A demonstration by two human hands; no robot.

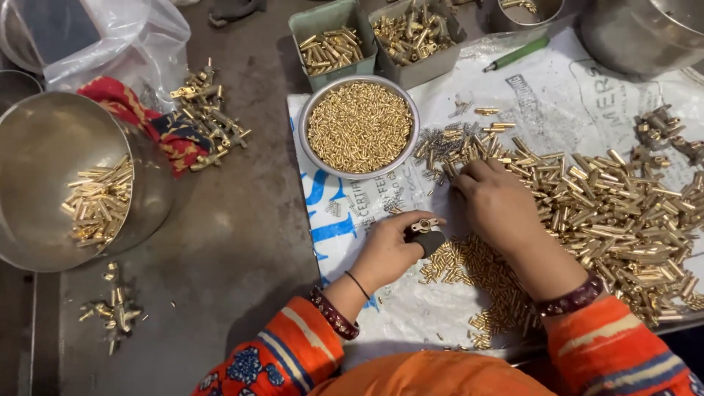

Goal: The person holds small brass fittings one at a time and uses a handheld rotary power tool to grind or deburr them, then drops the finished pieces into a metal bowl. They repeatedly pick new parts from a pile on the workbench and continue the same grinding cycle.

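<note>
Brass pins [623,220] lie in a broad heap across the right half of the printed plastic sheet [557,103], reaching to its right edge. Our right hand [499,205] rests palm down at the heap's left margin, fingers curled narrow into the loose pieces near a scatter of small grey steel screws [436,143]; we cannot tell whether anything is pinched. Our left hand [392,249] sits nearer the sheet's front edge, closed around a small dark tool with a brass fitting [425,231] on top.

To do this picking well, we judge it best to draw one piece clear of the heap's margin rather than dig into the pile, and to keep the left hand steady and close by.

A second, smaller drift of short brass sleeves [477,279] runs toward the front edge under our right forearm, so sweeping back risks pushing them off. The round steel bowl of tiny brass pieces [359,128] stands at the sheet's back left corner, with two green trays [334,44] just behind it. Left of the sheet lies bare dark tabletop [235,242], the widest free room, before the large tilted steel basin [66,183].
</note>
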